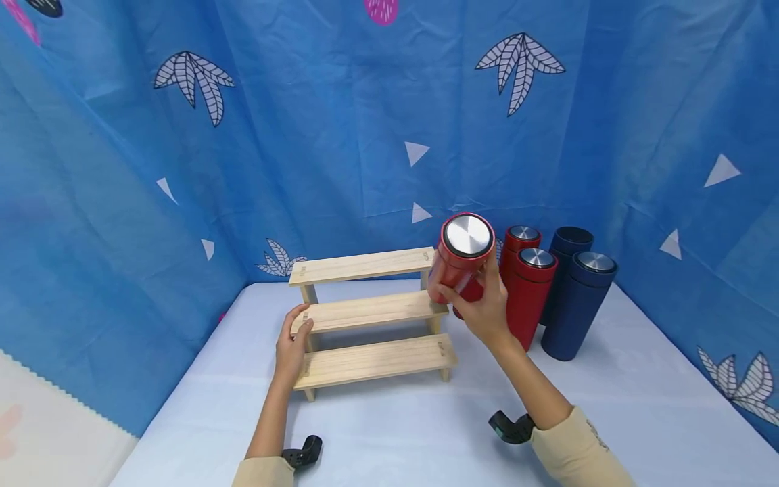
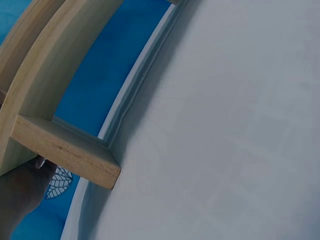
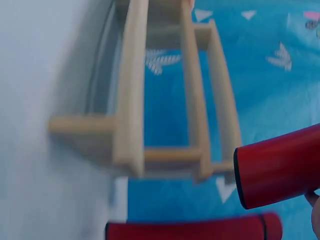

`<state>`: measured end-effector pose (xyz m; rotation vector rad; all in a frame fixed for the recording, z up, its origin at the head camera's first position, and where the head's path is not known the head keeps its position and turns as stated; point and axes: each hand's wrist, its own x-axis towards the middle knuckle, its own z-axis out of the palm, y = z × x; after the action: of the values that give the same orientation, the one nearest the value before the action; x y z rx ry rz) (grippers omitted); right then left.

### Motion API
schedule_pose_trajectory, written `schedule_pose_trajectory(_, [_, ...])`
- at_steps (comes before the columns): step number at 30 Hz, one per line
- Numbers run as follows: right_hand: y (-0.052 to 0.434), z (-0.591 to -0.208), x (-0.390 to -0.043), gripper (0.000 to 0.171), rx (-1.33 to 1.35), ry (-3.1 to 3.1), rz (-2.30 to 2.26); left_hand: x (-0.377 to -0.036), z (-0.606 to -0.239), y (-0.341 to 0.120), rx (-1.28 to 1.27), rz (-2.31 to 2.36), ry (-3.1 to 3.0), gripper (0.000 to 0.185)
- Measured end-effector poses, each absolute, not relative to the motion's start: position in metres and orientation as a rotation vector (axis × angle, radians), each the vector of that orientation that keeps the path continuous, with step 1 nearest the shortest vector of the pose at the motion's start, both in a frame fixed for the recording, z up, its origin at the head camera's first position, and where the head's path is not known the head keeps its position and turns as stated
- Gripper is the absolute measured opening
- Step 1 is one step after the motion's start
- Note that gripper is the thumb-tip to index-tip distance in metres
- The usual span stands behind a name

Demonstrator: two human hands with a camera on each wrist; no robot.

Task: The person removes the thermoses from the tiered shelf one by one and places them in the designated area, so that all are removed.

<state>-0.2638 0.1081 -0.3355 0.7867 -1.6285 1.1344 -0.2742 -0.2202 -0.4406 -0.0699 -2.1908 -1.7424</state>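
Note:
A three-tier wooden step shelf [image 1: 374,358] stands on the white table. My left hand [image 1: 291,346] grips the left end of its middle tier, with thumb and fingers around the board. In the left wrist view, part of the left hand [image 2: 22,192] shows dark beneath the shelf's wood [image 2: 65,150]. My right hand [image 1: 487,308] holds a red thermos flask [image 1: 453,267] with a silver lid, raised at the right end of the shelf and tilted. In the right wrist view the same red flask [image 3: 280,167] is off the table, its base toward the shelf.
Right of the shelf stand red flasks [image 1: 531,301] and two dark blue flasks [image 1: 575,311], close together; another red one is partly hidden behind my right hand. A blue patterned cloth [image 1: 328,149] hangs behind and beside the white table [image 1: 389,433].

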Motion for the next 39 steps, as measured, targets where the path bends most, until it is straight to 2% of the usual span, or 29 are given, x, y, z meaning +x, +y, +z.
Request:
schedule_pose_trajectory(4, [0.130,-0.353,-0.263,0.098,0.669,-1.702,1.140,-0.275,-0.443,-0.224,-0.054,-1.733,-2.197,0.042])
schedule_pose_trajectory(11, [0.157,-0.402,-0.288,0.107,0.470,-1.858,1.176,-0.274,-0.444,-0.227,-0.054,-1.758,-2.173,0.041])
schedule_pose_trajectory(22, [0.160,-0.440,-0.302,0.105,0.404,-2.026,1.169,-0.275,-0.443,-0.224,-0.102,-1.775,-2.140,0.041])
schedule_pose_trajectory(39, [0.162,-0.453,-0.304,0.104,0.311,-2.052,1.223,-0.276,-0.440,-0.221,-0.113,-1.769,-2.145,0.041])
